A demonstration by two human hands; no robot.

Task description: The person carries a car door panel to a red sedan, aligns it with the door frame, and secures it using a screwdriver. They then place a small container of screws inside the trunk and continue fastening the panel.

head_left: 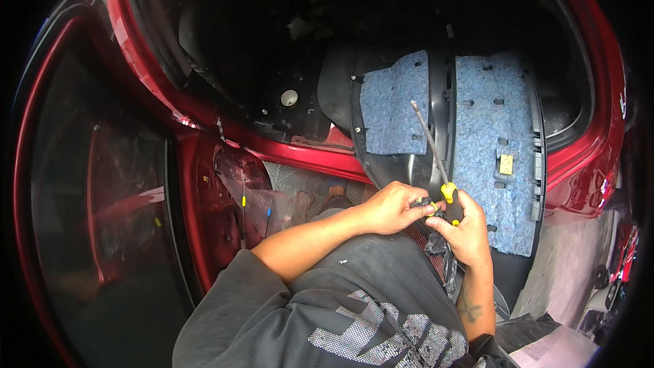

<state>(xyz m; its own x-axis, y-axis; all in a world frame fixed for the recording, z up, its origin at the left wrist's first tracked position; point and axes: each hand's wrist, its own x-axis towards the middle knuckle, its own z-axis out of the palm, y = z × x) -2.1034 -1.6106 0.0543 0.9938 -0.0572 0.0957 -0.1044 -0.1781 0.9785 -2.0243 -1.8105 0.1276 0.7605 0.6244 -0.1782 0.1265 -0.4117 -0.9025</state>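
My right hand (469, 232) is closed around a screwdriver (429, 138) with a yellow and black handle. Its long metal shaft points up and to the left, over the gap between two blue felt pads. Close beside it, my left hand (395, 208) pinches a small black and yellow part (428, 206), whose exact kind I cannot make out. The right thumb reaches to the same part. Just beyond the hands lie a narrower felt-backed trim panel (395, 105) and a longer one (487, 123), both with black edges.
A yellow block (506, 164) sits on the longer panel. To the left stands an open red car door (197, 204), with thin cables and clear plastic sheeting at its inner side. The red door sill (313, 157) runs in front of the dark interior, where a white round object (289, 98) lies.
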